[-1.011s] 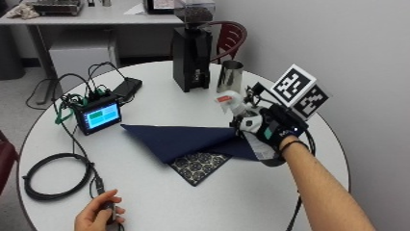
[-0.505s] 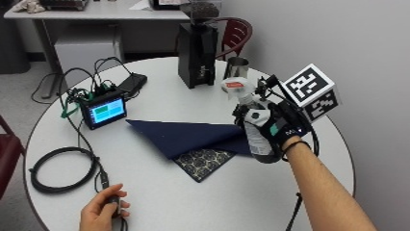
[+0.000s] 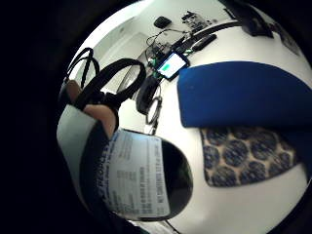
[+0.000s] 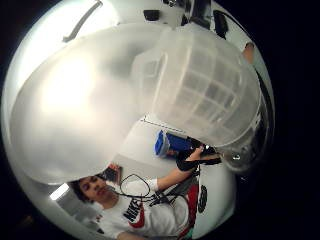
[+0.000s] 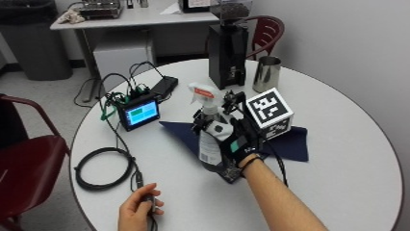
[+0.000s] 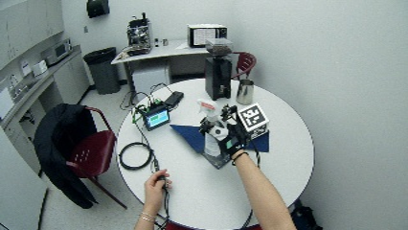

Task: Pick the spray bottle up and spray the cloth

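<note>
Two outside views look down across the table (image 5: 346, 159); palm views sit close.

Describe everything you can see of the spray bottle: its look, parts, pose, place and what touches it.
The spray bottle has a white trigger head with an orange-red patch, a translucent plastic body and a printed label of small text. It stands roughly upright over the dark blue cloth on the round white table, nozzle pointing away from the person's arm. The gloved right hand grips its body from the side. Whether its base rests on the table cannot be told.
</note>
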`<state>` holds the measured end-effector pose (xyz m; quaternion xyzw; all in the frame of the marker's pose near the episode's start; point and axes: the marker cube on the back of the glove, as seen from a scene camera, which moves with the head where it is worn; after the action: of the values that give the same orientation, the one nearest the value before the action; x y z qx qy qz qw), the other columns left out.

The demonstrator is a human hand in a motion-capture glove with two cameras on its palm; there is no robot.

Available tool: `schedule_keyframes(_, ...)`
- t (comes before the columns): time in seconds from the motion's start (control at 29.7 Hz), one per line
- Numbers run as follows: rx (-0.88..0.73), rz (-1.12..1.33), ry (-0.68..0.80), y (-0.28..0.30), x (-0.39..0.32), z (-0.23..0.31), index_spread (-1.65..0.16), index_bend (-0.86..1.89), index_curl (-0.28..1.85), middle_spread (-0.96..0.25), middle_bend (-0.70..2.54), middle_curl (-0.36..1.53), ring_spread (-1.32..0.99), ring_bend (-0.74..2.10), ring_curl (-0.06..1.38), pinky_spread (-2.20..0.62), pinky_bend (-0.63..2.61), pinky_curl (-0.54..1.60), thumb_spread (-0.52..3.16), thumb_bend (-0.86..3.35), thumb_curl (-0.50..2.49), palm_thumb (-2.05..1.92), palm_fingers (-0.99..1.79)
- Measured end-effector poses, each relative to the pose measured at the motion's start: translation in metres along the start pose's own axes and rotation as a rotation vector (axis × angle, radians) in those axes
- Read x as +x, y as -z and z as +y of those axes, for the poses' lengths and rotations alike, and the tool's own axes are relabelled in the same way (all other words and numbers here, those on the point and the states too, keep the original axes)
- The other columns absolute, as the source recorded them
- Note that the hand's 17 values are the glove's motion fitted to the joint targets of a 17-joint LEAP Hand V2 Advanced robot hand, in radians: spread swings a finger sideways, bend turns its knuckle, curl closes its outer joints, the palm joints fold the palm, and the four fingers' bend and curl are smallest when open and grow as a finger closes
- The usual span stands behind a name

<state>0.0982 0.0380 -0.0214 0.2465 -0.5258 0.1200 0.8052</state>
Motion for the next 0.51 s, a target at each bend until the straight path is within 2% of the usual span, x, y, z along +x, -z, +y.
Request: schedule_keyframes(0.51, -0.031, -0.006, 0.065, -0.046, 0.023, 0.009, -0.23, 0.14, 0.38, -0.12, 0.41, 0.46, -0.13, 0.57, 0.42, -0.08, 0.36, 0.37, 0.83, -0.03, 0.62, 0.90, 1.19)
